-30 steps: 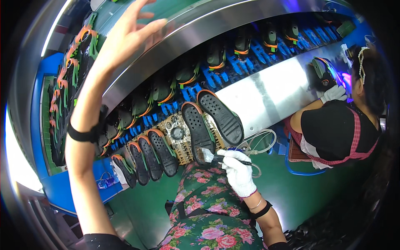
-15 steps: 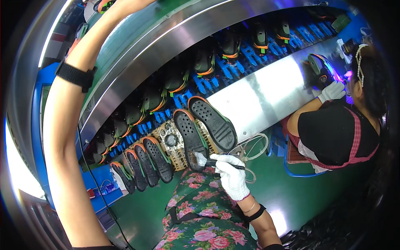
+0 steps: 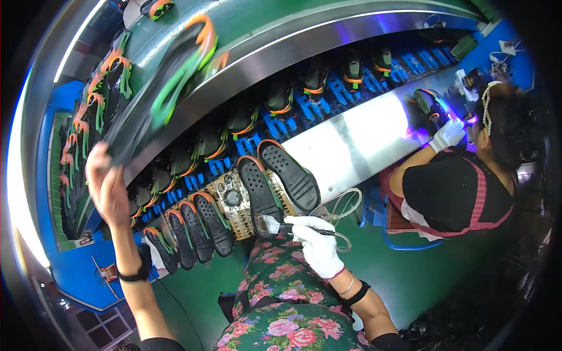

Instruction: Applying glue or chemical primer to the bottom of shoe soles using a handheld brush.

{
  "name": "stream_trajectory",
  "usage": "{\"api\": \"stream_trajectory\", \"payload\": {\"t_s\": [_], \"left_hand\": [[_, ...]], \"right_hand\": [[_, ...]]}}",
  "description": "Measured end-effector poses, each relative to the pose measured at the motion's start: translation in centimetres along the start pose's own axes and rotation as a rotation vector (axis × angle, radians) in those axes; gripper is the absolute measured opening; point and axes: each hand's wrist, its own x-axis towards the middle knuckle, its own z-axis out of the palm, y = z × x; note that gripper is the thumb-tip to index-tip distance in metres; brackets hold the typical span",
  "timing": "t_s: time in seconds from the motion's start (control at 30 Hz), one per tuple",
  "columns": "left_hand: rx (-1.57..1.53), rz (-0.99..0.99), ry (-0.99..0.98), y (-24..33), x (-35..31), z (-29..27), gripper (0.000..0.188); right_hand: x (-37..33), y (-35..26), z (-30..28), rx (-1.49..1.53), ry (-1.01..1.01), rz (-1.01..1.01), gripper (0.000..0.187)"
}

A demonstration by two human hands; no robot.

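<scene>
My bare left hand (image 3: 109, 190) pinches one end of a black shoe sole (image 3: 149, 96) with orange and green edging, raised over the metal rail and blurred by motion. My right hand (image 3: 317, 244), in a white knit glove, grips a dark-handled brush (image 3: 271, 224). Its pale head rests against the near end of a black sole (image 3: 256, 184) dotted with holes. Right beside that sole lies another one (image 3: 287, 172). To their left, a small round dark pot (image 3: 233, 198) sits on a tape-covered board (image 3: 225, 182).
Several more soles (image 3: 212, 222) lie left of the board. Shoes (image 3: 281, 100) on blue racks (image 3: 307, 105) line the conveyor beyond. Soles also hang on a rack (image 3: 93, 111) at far left. A co-worker (image 3: 451, 187) sits right, a gloved hand on a shoe under purple light.
My left arm has come back from the far side of the rail, bringing a sole into view. The right hand keeps the brush on the same sole.
</scene>
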Motion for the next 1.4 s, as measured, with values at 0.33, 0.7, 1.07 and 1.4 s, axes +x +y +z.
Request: {"api": "stream_trajectory", "payload": {"t_s": [0.33,0.7,1.07,1.4], "left_hand": [[-0.191,-0.207,0.769,3.9,-14.4,-11.8,0.048],[-0.445,-0.888,0.107,-2.2,-14.5,4.1,0.023],[-1.61,-1.117,-0.247,-2.3,-21.0,12.1,0.088],[-1.585,-1.254,-0.252,-0.2,-25.7,12.8,0.111]], "right_hand": [[-2.2,-2.0,0.6,0.014,-0.173,-0.282,0.02],[-5.4,-3.5,5.7,-0.134,-0.418,-0.348,0.019],[-7.4,-6.1,6.3,-0.073,-0.311,-0.347,0.02],[-5.6,-6.4,5.7,-0.357,-0.392,-0.563,0.027]]}}
